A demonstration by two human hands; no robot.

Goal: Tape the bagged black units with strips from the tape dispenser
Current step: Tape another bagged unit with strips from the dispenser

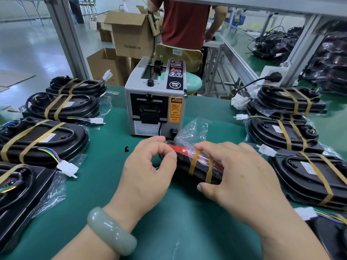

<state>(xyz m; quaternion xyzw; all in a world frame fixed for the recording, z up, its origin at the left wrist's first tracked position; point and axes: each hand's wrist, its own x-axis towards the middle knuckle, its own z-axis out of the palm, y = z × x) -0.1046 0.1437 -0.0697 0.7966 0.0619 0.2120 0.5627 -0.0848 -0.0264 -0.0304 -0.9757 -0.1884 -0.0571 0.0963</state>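
Your left hand (pixel 148 166) pinches the 10 o'clock end of the clear-bagged black unit (pixel 183 169); your right hand (pixel 240 171) grips its middle. The grey box-shaped tape dispenser (pixel 155 102) stands at 12 o'clock, nearer your left hand.

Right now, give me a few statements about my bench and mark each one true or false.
1. The left hand and right hand both hold the bagged unit in front of the tape dispenser. True.
2. The bagged unit has no tape on it. False: two tan strips already wrap it.
3. A pale green bangle sits on the left wrist. True.
4. The dispenser's caution label is blue. False: it is orange-yellow.
5. Taped units lie only to the left of the dispenser. False: taped units lie on the left and on the right.
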